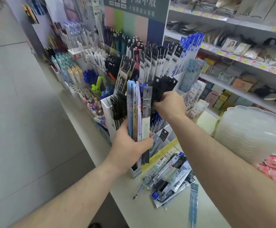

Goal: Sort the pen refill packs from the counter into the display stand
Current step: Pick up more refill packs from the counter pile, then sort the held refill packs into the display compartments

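My left hand [130, 143] grips an upright bundle of several long refill packs [139, 111] in blue, grey and white, held in front of the white display stand [107, 112]. Further back, my right hand [168, 104] grips a fan of black refill packs [164, 85] at their lower ends, over the stand's middle compartments. A loose pile of refill packs [170, 178] lies on the white counter [134, 209] below my right forearm. One pale blue pack [193, 204] lies apart at the pile's right.
The stand's rear rows hold many pens and hanging packs [163, 58]. A stack of translucent plastic trays [249, 134] stands on the counter at the right. Store shelves [232, 60] with small goods run behind. Grey floor lies to the left of the counter edge.
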A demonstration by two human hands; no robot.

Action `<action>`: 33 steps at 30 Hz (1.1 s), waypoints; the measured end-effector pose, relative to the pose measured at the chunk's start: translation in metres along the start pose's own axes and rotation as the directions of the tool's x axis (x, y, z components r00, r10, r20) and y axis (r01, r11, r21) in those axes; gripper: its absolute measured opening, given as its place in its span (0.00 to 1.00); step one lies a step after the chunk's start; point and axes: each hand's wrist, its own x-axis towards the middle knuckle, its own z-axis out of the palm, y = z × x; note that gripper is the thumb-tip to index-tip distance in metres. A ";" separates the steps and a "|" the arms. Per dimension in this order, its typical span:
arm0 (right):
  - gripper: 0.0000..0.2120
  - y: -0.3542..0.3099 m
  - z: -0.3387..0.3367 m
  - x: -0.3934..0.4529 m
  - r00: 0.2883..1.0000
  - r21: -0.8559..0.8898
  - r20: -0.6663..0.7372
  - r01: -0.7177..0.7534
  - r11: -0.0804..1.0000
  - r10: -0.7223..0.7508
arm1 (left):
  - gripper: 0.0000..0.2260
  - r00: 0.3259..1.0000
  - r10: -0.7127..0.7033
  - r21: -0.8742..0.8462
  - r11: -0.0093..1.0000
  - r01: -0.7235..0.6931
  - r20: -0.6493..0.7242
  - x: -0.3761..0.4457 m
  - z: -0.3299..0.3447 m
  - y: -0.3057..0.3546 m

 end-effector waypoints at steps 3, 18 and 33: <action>0.14 -0.005 -0.005 0.000 0.997 -0.100 0.083 0.010 0.995 -0.001 | 0.17 0.994 -0.031 -0.111 0.993 0.042 0.106 -0.001 -0.002 0.002; 0.04 0.019 -0.049 -0.131 0.975 0.581 0.215 -0.078 0.810 -0.061 | 0.22 0.899 -0.103 -0.277 0.931 0.238 0.427 -0.008 0.015 -0.007; 0.05 0.039 -0.045 -0.137 0.981 0.666 0.187 -0.169 0.726 0.057 | 0.25 0.886 -0.185 -0.178 0.942 0.283 0.426 -0.006 0.020 -0.013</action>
